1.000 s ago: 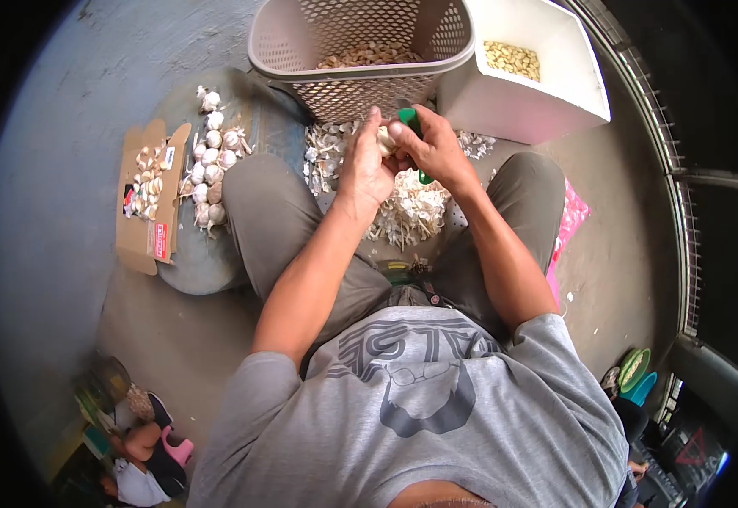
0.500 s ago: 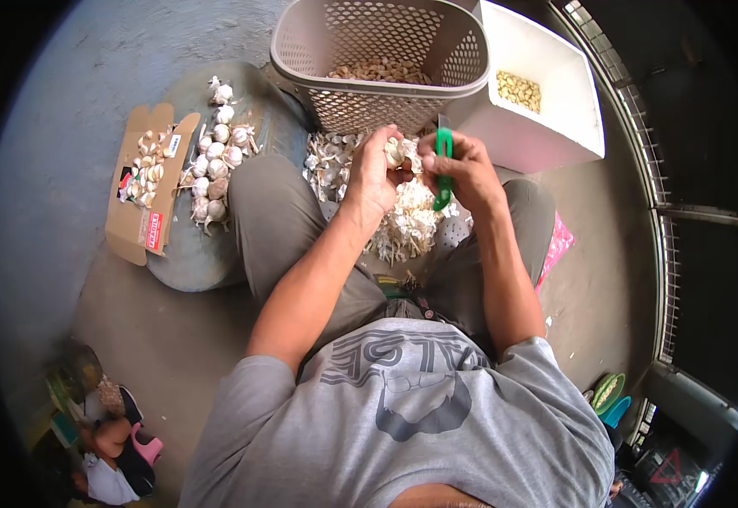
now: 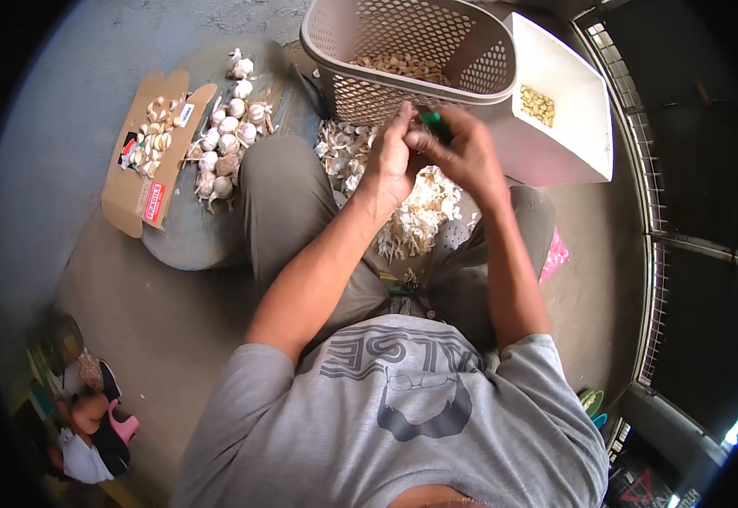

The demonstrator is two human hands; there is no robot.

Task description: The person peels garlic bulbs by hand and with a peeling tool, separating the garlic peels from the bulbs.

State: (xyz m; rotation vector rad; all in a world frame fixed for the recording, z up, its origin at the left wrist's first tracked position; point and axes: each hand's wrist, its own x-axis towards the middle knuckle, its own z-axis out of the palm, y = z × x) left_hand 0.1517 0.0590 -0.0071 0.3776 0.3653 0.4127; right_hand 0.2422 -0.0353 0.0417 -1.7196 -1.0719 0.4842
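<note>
My left hand [image 3: 392,161] and my right hand [image 3: 460,151] meet in front of a perforated beige basket [image 3: 479,63], over a pile of garlic skins [image 3: 420,216] between my knees. The right hand grips a green-handled knife [image 3: 433,121], only its top showing. The left hand is closed around a garlic piece, which is hidden behind the fingers. The two hands touch each other.
Whole garlic bulbs [image 3: 227,148] lie on a round grey board [image 3: 187,237] at my left knee, beside a cardboard piece [image 3: 136,199] with loose cloves. A white box [image 3: 585,127] with peeled cloves stands right of the basket. Toys lie lower left.
My hands have closed together and risen toward the basket rim. The garlic seen in the left fingers is now covered, and the knife handle is mostly hidden. The view has shifted right.
</note>
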